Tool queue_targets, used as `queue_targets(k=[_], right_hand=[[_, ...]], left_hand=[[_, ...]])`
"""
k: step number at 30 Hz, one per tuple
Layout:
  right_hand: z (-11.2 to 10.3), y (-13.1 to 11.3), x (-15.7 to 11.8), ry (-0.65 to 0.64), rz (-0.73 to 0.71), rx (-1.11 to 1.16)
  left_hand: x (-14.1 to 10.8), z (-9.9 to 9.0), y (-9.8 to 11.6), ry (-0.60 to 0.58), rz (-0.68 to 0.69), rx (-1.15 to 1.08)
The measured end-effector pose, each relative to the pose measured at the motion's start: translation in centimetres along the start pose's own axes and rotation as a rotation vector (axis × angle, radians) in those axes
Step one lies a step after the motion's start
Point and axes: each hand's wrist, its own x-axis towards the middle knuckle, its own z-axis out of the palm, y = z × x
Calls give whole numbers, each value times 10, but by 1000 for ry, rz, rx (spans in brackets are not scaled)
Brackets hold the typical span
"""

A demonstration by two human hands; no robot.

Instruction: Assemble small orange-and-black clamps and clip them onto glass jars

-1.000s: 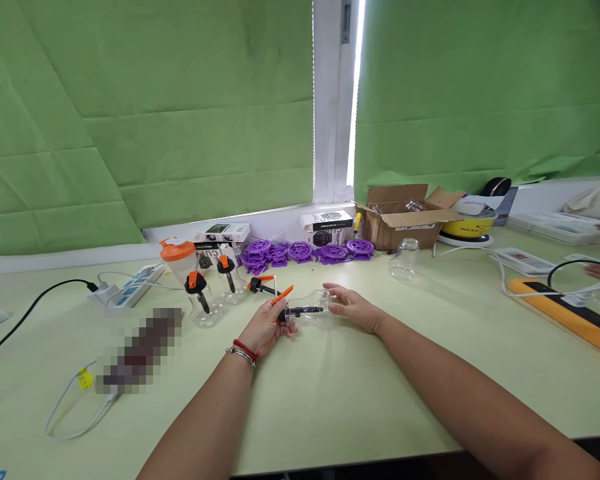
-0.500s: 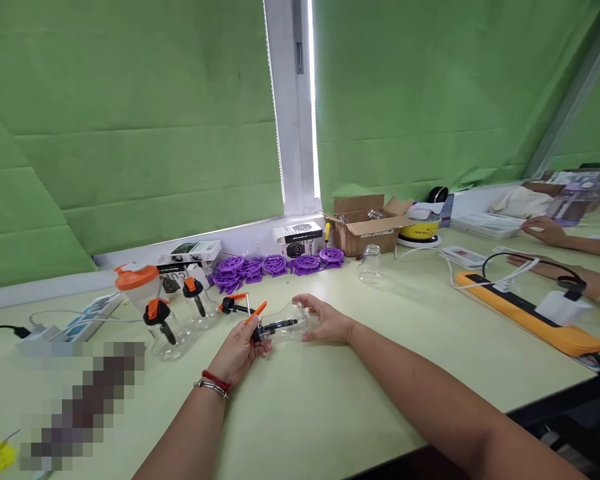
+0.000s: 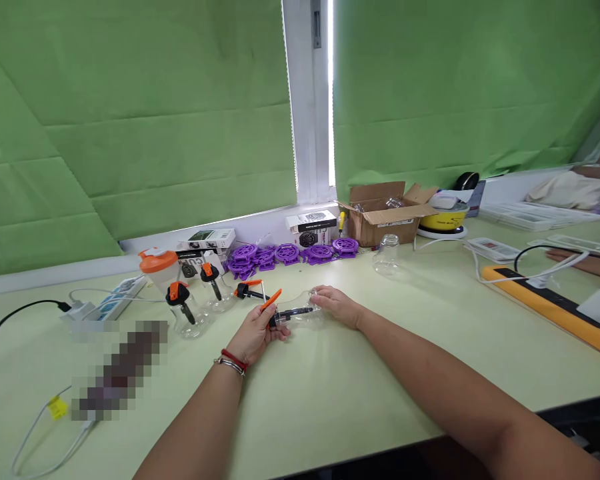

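A clear bottle (image 3: 300, 319) lies on its side between my hands, a dark tube showing inside it. My left hand (image 3: 260, 331) grips the black lid with an orange lever (image 3: 271, 300) at the bottle's left end. Around the wide base at the other end curl the fingers of my right hand (image 3: 339, 307); its thumb is hidden. Just behind my left hand lies another black lid with an orange lever and tube (image 3: 244, 291). Two lidded clear bottles (image 3: 193, 325) (image 3: 223, 298) stand upright to the left.
Purple plastic wheel-like parts (image 3: 287, 253) lie along the back, near an open cardboard box (image 3: 386, 223). An uncapped clear bottle (image 3: 387, 257) stands before the box. On the right are an orange power strip (image 3: 555, 310), cables and part of another person's hand (image 3: 580, 261). An orange-lidded shaker (image 3: 159, 263) stands left.
The view has turned left, so things sit further right in it. My right hand's fingers now lie closer over the bottle's base. Another person's hand has mostly left the view.
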Motion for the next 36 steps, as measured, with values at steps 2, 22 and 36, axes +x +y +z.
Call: queue_targets(k=[2,22,36], right_hand=[[0,2,2,7,-24,-46],[-5,2,-10,-34,-115,-180],[-4,2,-12,-98,-52,-5]], left_hand=[[2,-1,-2,3,0,-15],[5,-6,-7,28,86,-45],[3,-7,-7,9,159,63]])
